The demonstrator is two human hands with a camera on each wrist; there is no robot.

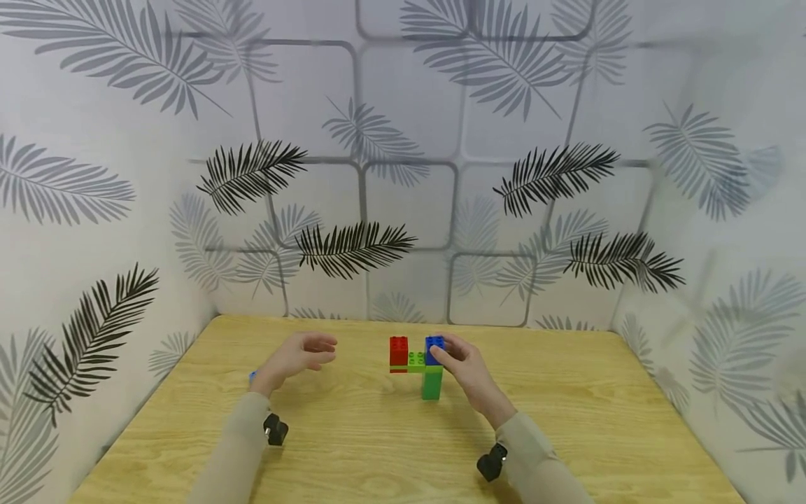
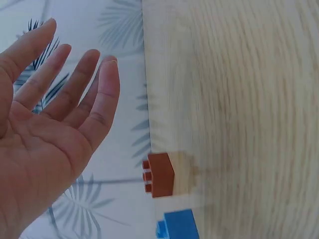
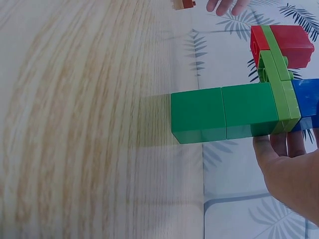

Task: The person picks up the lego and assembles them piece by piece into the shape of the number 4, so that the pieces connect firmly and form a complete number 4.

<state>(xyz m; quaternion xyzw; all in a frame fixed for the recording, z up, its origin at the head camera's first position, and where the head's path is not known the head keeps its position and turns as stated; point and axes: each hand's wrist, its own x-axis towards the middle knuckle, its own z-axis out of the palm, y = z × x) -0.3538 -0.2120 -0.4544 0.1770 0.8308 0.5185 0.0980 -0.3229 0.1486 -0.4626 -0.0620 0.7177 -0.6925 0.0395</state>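
Note:
My right hand (image 1: 469, 371) pinches a blue brick (image 1: 434, 351) at the top of a brick structure, thumb at its front and fingers behind. Under the blue brick lies a light green plate (image 1: 416, 361), carried by a stack of two green bricks (image 3: 224, 113) standing upright on the table. The plate juts out leftward and bears a red brick (image 1: 399, 352) at its end; more red (image 3: 254, 40) shows beneath that end. My left hand (image 1: 305, 355) hovers left of the structure, empty, with fingers relaxed and spread.
A wooden table (image 1: 352, 434) backs onto a leaf-patterned wall covering (image 1: 409, 203). Near my left hand, an orange-brown brick (image 2: 162, 175) and a lighter blue brick (image 2: 181, 225) stand on the table. In the head view the left hand hides the orange-brown one.

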